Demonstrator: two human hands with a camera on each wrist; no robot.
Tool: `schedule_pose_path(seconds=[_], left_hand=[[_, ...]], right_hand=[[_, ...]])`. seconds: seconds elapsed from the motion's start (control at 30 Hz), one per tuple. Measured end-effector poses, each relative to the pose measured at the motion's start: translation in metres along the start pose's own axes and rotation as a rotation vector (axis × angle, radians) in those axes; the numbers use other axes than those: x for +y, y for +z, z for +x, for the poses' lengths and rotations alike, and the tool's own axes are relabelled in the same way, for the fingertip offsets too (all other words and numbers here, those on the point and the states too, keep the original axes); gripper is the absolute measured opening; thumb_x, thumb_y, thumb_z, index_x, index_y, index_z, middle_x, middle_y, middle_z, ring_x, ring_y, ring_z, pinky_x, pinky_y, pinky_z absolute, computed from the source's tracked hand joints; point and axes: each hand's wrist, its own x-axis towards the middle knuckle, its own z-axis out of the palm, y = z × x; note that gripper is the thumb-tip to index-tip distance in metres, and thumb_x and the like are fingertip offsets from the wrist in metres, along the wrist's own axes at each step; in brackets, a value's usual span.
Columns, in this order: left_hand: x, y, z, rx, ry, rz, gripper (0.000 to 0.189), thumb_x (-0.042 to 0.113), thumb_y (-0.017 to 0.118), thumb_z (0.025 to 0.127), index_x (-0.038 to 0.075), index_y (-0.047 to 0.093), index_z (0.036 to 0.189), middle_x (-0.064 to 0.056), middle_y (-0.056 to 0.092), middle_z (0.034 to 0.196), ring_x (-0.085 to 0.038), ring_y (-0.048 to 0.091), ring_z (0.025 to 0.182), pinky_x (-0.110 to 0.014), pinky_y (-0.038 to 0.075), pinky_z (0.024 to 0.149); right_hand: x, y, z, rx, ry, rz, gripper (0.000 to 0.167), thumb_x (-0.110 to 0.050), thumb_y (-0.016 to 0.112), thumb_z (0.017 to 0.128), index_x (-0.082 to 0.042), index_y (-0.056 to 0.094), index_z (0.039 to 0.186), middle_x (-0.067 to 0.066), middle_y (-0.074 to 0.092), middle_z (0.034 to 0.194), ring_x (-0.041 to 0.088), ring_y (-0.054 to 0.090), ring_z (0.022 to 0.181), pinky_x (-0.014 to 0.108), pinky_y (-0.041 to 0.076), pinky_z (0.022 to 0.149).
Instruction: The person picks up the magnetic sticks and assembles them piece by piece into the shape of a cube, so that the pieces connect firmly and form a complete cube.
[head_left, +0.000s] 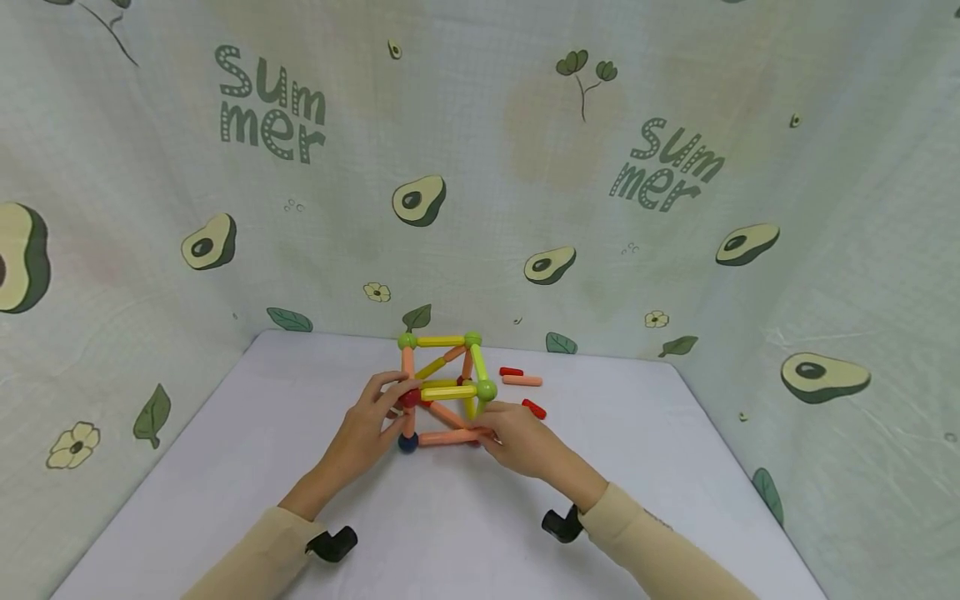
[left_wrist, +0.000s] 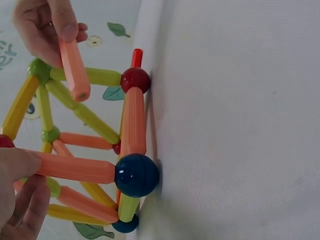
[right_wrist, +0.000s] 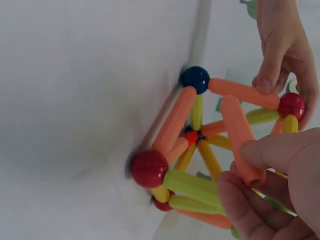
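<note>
A cube-like frame of coloured rods and balls stands on the table, with light green balls (head_left: 472, 339) at its top corners. My left hand (head_left: 371, 425) holds its near left side, thumb and fingers on an upright orange rod (left_wrist: 75, 167) between a red ball (right_wrist: 291, 106) and a dark blue ball (left_wrist: 137, 175). Between thumb and fingers of my right hand (head_left: 521, 437) is a separate orange rod (right_wrist: 236, 122). Both its ends show bare in the wrist views, and it is tilted in front of the frame's near side. A bottom orange rod (right_wrist: 175, 120) joins the blue ball to another red ball (right_wrist: 149, 168).
To the right of the frame lie a short red rod (head_left: 512, 372), an orange rod (head_left: 531, 381) and a second red rod (head_left: 534, 409). A patterned cloth (head_left: 480, 167) hangs behind the white table (head_left: 450, 525) and along its sides.
</note>
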Motion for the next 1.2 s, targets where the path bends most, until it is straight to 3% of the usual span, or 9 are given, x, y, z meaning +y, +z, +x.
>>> schedule_pose_path(seconds=[0.2,0.47,0.63,0.83,1.0,1.1,1.2], left_hand=[[-0.002,0.0,0.0,0.004,0.013,-0.007,0.073,-0.006,0.087,0.084,0.017,0.058,0.147,-0.01,0.048,0.149,-0.021,0.072,0.099,-0.029,0.063,0.081],[-0.003,0.001,-0.003,-0.01,0.011,-0.022,0.071,-0.004,0.087,0.085,0.016,0.059,0.146,-0.008,0.048,0.148,-0.019,0.072,0.1,-0.028,0.062,0.082],[-0.003,0.001,-0.002,0.003,0.027,-0.028,0.072,-0.006,0.086,0.084,0.019,0.058,0.146,-0.01,0.049,0.148,-0.019,0.072,0.099,-0.028,0.063,0.08],[0.0,-0.004,-0.004,0.019,0.037,0.091,0.077,-0.001,0.09,0.082,0.021,0.057,0.148,-0.008,0.051,0.147,-0.02,0.072,0.093,-0.027,0.061,0.072],[0.005,-0.012,-0.012,0.077,0.078,0.206,0.063,0.006,0.095,0.077,0.019,0.066,0.132,-0.002,0.059,0.129,-0.015,0.07,0.086,-0.023,0.054,0.062],[0.008,-0.01,-0.017,0.051,0.134,0.212,0.047,0.01,0.096,0.078,0.018,0.071,0.117,0.003,0.065,0.112,-0.01,0.068,0.084,-0.022,0.055,0.063],[0.01,-0.001,-0.02,-0.019,0.157,0.226,0.041,0.015,0.095,0.079,0.02,0.075,0.114,0.005,0.071,0.109,-0.007,0.067,0.082,-0.022,0.057,0.067]], right_hand=[[-0.013,0.016,0.021,0.01,-0.03,-0.02,0.018,-0.01,0.084,0.092,-0.009,0.083,0.11,-0.003,0.067,0.082,0.01,0.055,0.074,0.016,0.046,0.063],[-0.015,0.038,0.036,0.025,-0.055,-0.083,0.018,-0.014,0.087,0.09,-0.012,0.085,0.107,0.0,0.072,0.086,0.008,0.055,0.076,0.012,0.044,0.065],[-0.014,0.042,0.039,0.047,-0.042,-0.051,0.016,-0.012,0.087,0.089,-0.011,0.085,0.105,0.001,0.074,0.087,0.01,0.056,0.076,0.012,0.046,0.066],[-0.011,0.043,0.035,0.077,0.005,0.004,0.018,-0.007,0.086,0.09,-0.01,0.084,0.108,0.001,0.077,0.091,0.011,0.062,0.077,0.014,0.049,0.068],[-0.01,0.04,0.032,0.094,0.046,0.057,0.018,-0.004,0.083,0.09,-0.01,0.083,0.107,-0.003,0.075,0.087,0.008,0.056,0.073,0.016,0.048,0.064],[-0.01,0.039,0.03,0.108,0.069,0.084,0.017,-0.003,0.082,0.09,-0.011,0.083,0.106,-0.006,0.073,0.085,0.007,0.055,0.072,0.017,0.049,0.064],[-0.008,0.041,0.027,0.135,0.075,0.102,0.016,-0.004,0.083,0.091,-0.01,0.083,0.106,-0.005,0.074,0.086,0.007,0.056,0.073,0.018,0.05,0.066]])
